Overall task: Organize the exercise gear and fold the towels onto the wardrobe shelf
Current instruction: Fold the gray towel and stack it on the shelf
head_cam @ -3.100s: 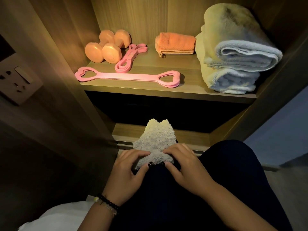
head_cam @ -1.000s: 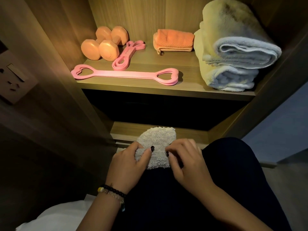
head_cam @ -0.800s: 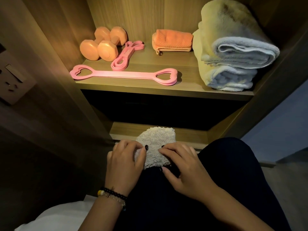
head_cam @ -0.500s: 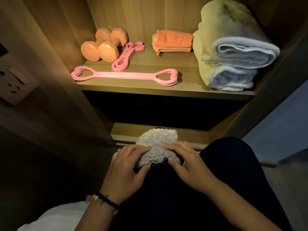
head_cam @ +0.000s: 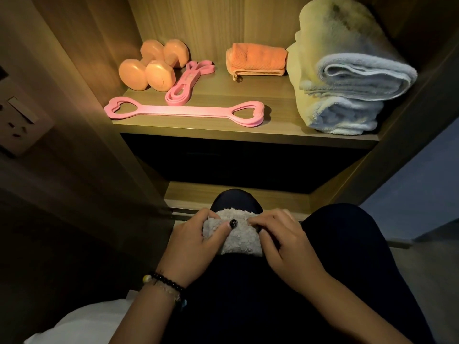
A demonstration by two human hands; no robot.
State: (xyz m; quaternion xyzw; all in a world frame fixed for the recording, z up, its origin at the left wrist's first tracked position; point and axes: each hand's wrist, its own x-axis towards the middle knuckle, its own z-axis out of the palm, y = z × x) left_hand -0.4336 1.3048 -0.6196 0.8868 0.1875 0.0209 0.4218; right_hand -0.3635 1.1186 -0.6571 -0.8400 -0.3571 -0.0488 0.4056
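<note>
fluffy towel (head_cam: 239, 238), two dumbbells (head_cam: 151, 67), two hands (head_cam: 196, 242)

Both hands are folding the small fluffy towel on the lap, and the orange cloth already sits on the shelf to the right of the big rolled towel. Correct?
Not quite. In the head view the orange cloth lies left of the big rolled towel. The left hand and right hand do hold the small fluffy towel on the lap.

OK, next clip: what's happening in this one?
A person is kneeling at an open wardrobe, folding a small fluffy towel on their lap, with the left hand and right hand gripping either side. On the shelf lie two orange dumbbells, two pink resistance bands, a folded orange cloth and a large folded towel.
</note>
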